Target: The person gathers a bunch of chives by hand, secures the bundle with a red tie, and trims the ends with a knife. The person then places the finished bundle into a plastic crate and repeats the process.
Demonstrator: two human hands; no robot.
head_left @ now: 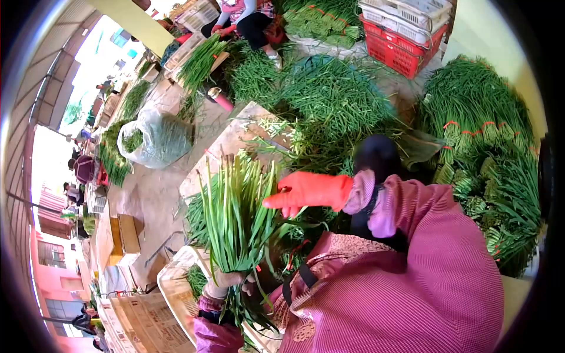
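My left hand (222, 285), in a pale glove, is closed around the lower leafy part of a bunch of long-leafed greens (235, 206) that looks like garlic chives. The bunch stands upright, pale cut ends upward and dark leaves drooping below the fist. Beside its upper stems is my right hand (312, 192) in an orange-red rubber glove, index finger stretched to the stalks and the other fingers partly bent. Nothing shows in that hand. Behind the bunch lies a wooden board (226, 138) strewn with cut stem pieces. A cream plastic crate (176, 267) with more greens stands under my left forearm.
Loose greens (335, 88) are heaped beyond the board. Bundles with red ties (477, 106) are stacked at the right wall. Red crate (400, 50), pink bottle (220, 99), plastic bag (158, 138) and cardboard box (123, 238) stand around. Another person (238, 15) sits at the top, handling greens.
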